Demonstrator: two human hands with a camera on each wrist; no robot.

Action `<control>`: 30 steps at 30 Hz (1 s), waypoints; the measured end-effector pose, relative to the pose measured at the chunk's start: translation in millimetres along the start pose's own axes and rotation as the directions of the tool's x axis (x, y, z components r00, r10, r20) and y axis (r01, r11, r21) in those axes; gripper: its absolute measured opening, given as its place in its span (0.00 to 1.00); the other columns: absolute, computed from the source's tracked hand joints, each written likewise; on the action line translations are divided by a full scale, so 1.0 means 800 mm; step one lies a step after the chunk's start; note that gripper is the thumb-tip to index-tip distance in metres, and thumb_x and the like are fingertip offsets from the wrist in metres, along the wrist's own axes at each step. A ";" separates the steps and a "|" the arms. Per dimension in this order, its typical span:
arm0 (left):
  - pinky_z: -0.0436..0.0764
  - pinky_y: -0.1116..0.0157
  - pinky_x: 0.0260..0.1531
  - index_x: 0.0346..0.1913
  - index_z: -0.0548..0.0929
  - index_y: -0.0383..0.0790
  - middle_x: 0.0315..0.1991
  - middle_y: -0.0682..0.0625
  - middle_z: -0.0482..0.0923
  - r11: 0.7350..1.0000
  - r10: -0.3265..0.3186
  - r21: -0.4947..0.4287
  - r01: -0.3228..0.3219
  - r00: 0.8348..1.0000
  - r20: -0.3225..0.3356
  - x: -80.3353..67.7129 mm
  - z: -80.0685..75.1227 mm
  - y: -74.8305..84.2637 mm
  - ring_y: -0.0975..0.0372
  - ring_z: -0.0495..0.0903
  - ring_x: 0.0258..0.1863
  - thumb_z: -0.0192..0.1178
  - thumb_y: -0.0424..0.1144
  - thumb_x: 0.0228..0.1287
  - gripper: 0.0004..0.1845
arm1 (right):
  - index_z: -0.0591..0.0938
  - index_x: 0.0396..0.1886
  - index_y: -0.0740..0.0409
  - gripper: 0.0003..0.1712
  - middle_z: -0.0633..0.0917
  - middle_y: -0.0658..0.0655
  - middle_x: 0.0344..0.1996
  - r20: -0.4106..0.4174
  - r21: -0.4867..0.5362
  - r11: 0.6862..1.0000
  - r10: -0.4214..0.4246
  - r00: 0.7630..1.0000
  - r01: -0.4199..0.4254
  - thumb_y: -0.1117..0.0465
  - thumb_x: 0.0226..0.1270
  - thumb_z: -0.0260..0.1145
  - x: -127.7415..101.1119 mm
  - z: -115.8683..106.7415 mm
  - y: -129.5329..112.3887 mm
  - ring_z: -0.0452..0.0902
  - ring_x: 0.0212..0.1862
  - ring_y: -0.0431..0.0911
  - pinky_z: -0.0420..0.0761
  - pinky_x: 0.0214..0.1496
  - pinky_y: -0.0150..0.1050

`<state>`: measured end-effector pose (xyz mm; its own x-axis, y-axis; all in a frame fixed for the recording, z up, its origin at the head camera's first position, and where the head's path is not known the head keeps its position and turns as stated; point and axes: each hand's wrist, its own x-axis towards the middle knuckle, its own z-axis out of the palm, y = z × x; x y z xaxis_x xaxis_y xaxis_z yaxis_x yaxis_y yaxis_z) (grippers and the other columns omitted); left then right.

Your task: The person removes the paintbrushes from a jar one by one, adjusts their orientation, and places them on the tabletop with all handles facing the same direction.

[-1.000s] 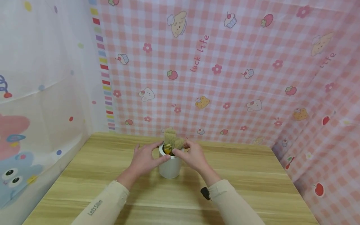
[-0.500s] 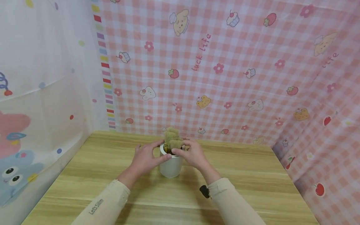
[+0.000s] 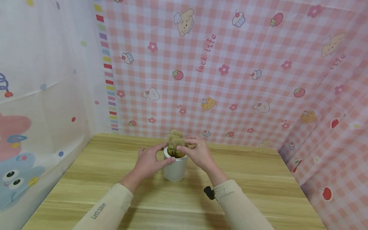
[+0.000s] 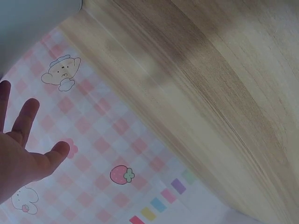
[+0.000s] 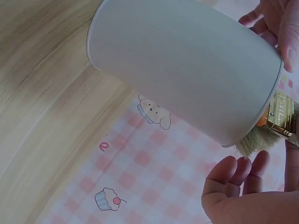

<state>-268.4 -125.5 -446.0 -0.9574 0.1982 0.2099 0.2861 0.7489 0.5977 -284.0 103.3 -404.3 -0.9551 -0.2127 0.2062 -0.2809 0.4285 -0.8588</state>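
Observation:
A white cylindrical cup (image 3: pixel 174 171) stands upright on the table, with paintbrushes in it, pale bristles up. My left hand (image 3: pixel 148 161) holds the cup's rim between thumb and forefinger; its other fingers spread loose in the left wrist view. Thumb and forefinger of my right hand (image 3: pixel 199 155) pinch the front paintbrush (image 3: pixel 179 143) near its metal band. Behind it leans another paintbrush (image 3: pixel 174 135). In the right wrist view a gold metal band (image 5: pixel 281 112) and bristles show just past the rim. The handles are mostly hidden inside the cup.
Around the cup lies the wood-grain table (image 3: pixel 244 185). A pink checked cloth (image 3: pixel 218 83) hangs along its back and right. On the left hangs a white printed cloth (image 3: pixel 57 105). A small black object (image 3: pixel 209 193) sits at my right cuff.
The front paintbrush has turned from leaning right to standing straighter beside the other one. My right hand has risen slightly with it. My left hand has stayed on the rim.

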 end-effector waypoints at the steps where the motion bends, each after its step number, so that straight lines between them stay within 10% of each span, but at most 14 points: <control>1: 0.47 0.24 0.77 0.80 0.72 0.48 0.74 0.49 0.79 1.000 -0.001 -0.001 0.001 1.000 0.001 0.000 0.000 0.000 0.47 0.78 0.73 0.67 0.70 0.66 0.46 | 0.90 0.59 0.57 0.24 0.83 0.59 0.67 0.003 0.000 1.000 -0.002 1.000 0.002 0.50 0.70 0.78 0.000 -0.001 0.000 0.77 0.71 0.57 0.83 0.68 0.57; 30: 0.46 0.25 0.78 0.80 0.72 0.51 0.76 0.49 0.76 0.998 -0.033 -0.060 0.034 0.999 0.028 0.001 -0.001 0.000 0.44 0.75 0.75 0.68 0.70 0.65 0.46 | 0.93 0.53 0.49 0.15 0.94 0.52 0.43 -0.004 0.081 0.997 0.018 1.000 -0.017 0.50 0.71 0.77 0.003 -0.013 -0.007 0.88 0.46 0.45 0.89 0.54 0.46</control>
<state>-268.9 -125.8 -444.9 -0.9670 0.1909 0.1686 0.2547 0.7159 0.6501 -285.4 109.5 -393.9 -0.9603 -0.2018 0.1926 -0.2556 0.3600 -0.8973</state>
